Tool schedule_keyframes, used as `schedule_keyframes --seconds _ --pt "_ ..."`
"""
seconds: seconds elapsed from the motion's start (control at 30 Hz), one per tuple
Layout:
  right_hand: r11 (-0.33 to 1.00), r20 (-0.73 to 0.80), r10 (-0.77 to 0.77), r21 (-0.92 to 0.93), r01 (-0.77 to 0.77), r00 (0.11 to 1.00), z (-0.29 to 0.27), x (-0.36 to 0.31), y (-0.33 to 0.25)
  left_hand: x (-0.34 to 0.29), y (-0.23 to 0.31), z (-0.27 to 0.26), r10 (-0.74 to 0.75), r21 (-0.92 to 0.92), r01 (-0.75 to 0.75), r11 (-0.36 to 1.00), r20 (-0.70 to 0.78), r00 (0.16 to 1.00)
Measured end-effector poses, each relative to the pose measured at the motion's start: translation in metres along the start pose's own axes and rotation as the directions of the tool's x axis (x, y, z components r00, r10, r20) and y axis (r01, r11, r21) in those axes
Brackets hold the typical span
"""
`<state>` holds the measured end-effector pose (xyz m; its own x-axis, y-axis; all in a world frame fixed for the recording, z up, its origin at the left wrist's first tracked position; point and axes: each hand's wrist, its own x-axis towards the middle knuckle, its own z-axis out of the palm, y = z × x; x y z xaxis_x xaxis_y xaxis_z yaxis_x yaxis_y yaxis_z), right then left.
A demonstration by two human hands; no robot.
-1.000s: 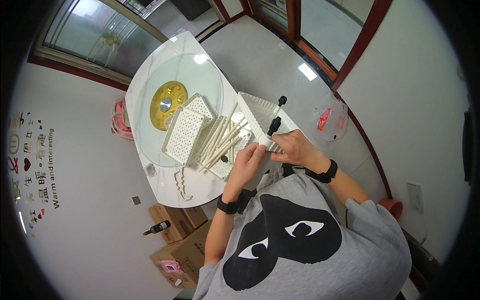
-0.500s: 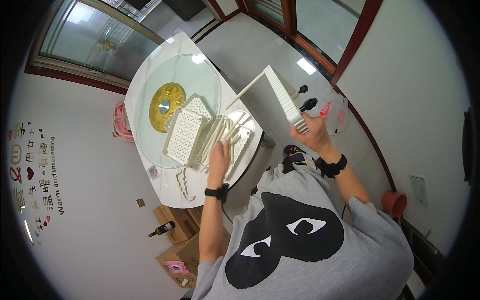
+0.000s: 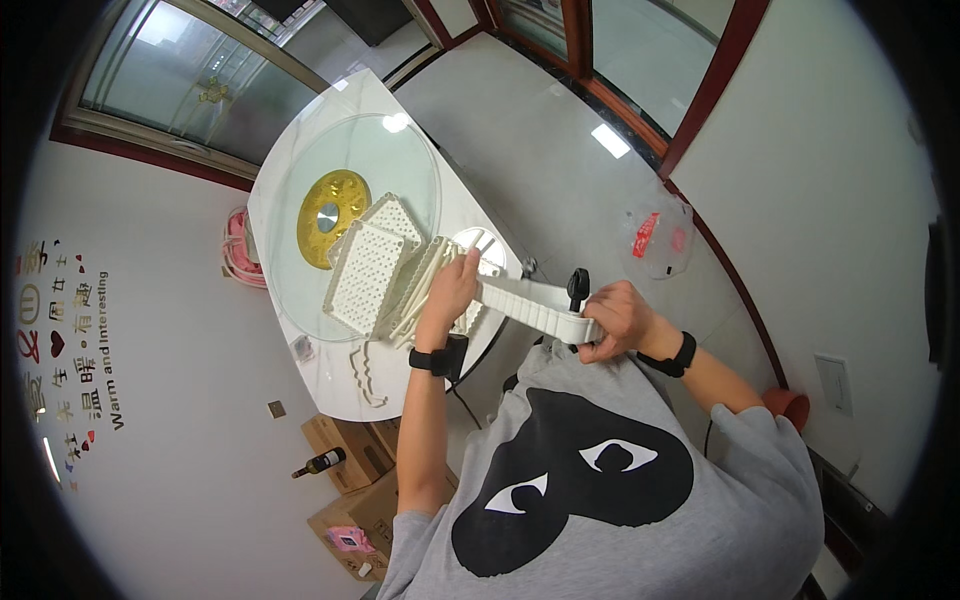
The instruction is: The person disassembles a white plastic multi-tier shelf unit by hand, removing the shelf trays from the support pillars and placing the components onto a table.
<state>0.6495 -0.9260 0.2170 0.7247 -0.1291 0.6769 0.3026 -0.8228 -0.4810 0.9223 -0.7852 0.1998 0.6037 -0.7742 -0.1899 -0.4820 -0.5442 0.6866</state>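
Note:
A white plastic shelf tray (image 3: 532,312) with ribbed sides is tilted in front of my body. My right hand (image 3: 615,318) is closed around its right end, beside an upright black caster wheel (image 3: 578,285). At the tray's other end, my left hand (image 3: 452,290) has its fingers bent, over a pile of cream rods (image 3: 428,285); exactly what they grip is hidden. Those rods lie in another tray on the table's right side. Two perforated white trays, the nearer a flat panel (image 3: 368,275), rest to the left of the pile.
The white table (image 3: 330,385) carries a glass turntable (image 3: 290,285) with a gold centre. Wavy cream strips (image 3: 365,375) lie near its front edge. A clear plastic bag (image 3: 660,240) is on the floor at right; cardboard boxes (image 3: 365,510) and a bottle (image 3: 320,461) are at lower left.
The shelf tray has swung down and in toward my body, its free end now at my left hand. My left hand has shifted slightly up and right over the rods.

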Motion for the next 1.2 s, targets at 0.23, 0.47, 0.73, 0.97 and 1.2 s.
schedule_keyframes --seconds 0.23,0.47,0.73,0.97,1.2 --pt "0.999 -0.006 -0.029 -0.022 0.029 1.0 -0.018 -0.011 0.001 -0.028 -0.018 -0.004 -0.401 -0.146 0.452 0.88 0.279 0.872" --pt "0.997 0.002 0.075 0.009 -0.075 0.997 -0.013 -0.026 0.004 -0.078 -0.033 -0.003 -0.447 -0.395 0.668 0.63 0.519 0.728" --pt "0.993 0.032 -0.033 0.111 0.03 0.999 -0.004 -0.015 0.004 -0.085 -0.067 0.014 -0.317 -0.811 0.455 0.368 0.351 0.881" --pt "0.997 -0.049 0.003 0.081 0.001 0.999 -0.01 -0.008 0.016 -0.094 -0.047 0.006 -0.313 -0.828 0.447 0.34 0.349 0.883" --pt "0.985 -0.152 0.156 -0.05 -0.165 0.976 0.002 -0.022 0.068 -0.076 -0.047 0.022 -0.414 -0.728 0.639 0.249 0.516 0.75"
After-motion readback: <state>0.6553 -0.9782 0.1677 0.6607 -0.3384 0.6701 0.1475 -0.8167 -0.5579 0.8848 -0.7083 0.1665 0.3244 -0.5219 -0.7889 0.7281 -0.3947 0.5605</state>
